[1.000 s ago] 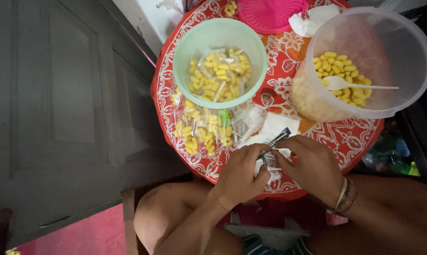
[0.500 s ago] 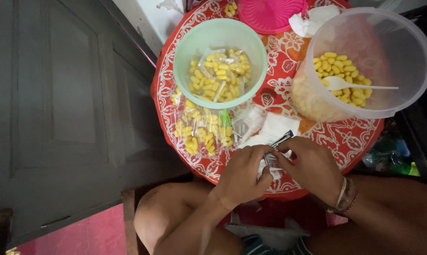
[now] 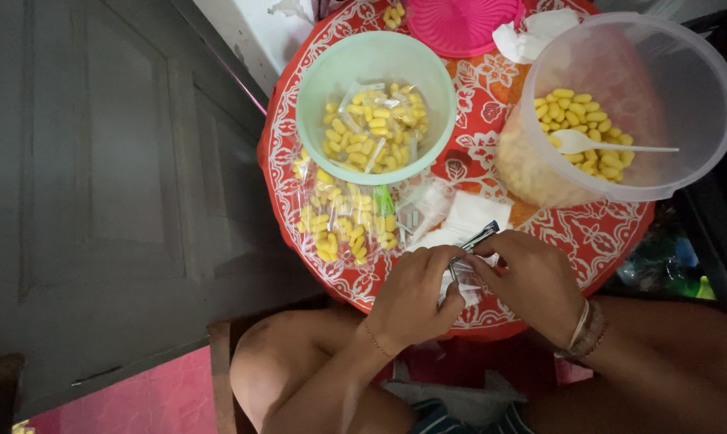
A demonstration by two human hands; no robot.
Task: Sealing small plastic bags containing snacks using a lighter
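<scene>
Both hands have been staying together: left hand point(image 3: 416, 293) and right hand point(image 3: 524, 277) are pinching a small bag point(image 3: 460, 277), fingers closed; the stapler point(image 3: 480, 235), seemingly, is tilting lower.

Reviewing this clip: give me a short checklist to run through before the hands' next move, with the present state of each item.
1. Both hands on the work: left hand and right hand meet over a small clear bag at the near edge of the red tray. Ok.
2. Stapler: rests by the right hand's fingers. Ok.
3. Bag filled and sealed: hidden by fingers. Cannot tell.
4. Supply: large clear tub holds yellow pieces and a white spoon. Ok.
5. Green bowl: already holds filled packets, room left. Ok.
</scene>
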